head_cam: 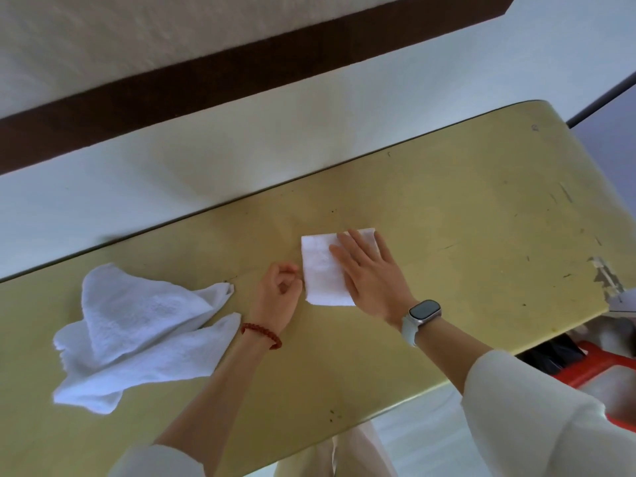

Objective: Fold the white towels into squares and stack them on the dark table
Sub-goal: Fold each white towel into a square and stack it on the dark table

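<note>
The right hand (368,270) lies flat, fingers straight and together, pressing on the folded towel (323,270), a small white square near the middle of the worktop (464,208). A watch (425,310) sits on that wrist, the forearm reaching in from the near edge. Just left of the folded towel, the left hand (280,290) rests with its grip narrow, fingers curled, fingertips at the towel's left edge; whether it pinches the cloth I cannot tell. Further left of the folded towel lies a crumpled towel (137,332).

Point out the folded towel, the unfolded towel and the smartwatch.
folded towel (318,266), head view, bare left half.
unfolded towel (137,325), head view, middle of the cloth.
smartwatch (426,309), head view, screen face.
</note>
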Available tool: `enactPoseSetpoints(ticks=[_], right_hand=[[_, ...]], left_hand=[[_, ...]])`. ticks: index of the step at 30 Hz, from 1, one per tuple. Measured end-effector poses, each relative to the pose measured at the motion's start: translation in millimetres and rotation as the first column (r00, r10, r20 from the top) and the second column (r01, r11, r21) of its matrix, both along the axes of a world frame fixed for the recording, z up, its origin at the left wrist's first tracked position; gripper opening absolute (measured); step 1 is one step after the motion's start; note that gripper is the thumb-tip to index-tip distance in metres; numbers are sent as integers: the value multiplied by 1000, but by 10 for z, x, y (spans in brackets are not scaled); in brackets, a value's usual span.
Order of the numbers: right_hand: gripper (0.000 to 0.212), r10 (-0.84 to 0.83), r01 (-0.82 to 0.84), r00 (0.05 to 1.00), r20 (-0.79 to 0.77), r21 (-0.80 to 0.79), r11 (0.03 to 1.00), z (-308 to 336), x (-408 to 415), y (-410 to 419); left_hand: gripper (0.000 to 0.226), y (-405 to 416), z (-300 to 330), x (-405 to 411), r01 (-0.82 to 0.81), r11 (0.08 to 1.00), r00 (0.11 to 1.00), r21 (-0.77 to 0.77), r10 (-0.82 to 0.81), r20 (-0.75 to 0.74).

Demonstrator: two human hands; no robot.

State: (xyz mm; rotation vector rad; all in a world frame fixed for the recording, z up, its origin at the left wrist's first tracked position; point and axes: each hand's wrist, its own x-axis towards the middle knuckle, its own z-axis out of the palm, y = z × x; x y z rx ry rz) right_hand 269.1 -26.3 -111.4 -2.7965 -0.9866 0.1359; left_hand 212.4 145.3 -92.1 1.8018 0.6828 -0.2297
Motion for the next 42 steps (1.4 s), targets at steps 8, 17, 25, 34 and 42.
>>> enactPoseSetpoints(ticks=[8,17,25,34,42], right_hand=[[65,-8,-24,976,-218,-144,989,-10,39,30],[67,-12,-21,986,-169,-195,981,-64,-3,60],[63,-3,-18,984,-176,-119,993,-24,-6,76],[53,4,-6,1000,-10,-131,991,-60,-3,-47],[58,-43,12,986,-162,-191,982,-134,-12,-105]], left_hand=[[37,-78,45,-114,169,983,985,-74,-170,-8],[46,-63,72,-53,178,975,969,133,-150,-194],[36,-147,-51,-181,293,638,903,712,-430,14],[52,-157,-153,142,546,388,734,742,-649,-201],[70,-139,-361,59,576,270,704,771,-643,-300]])
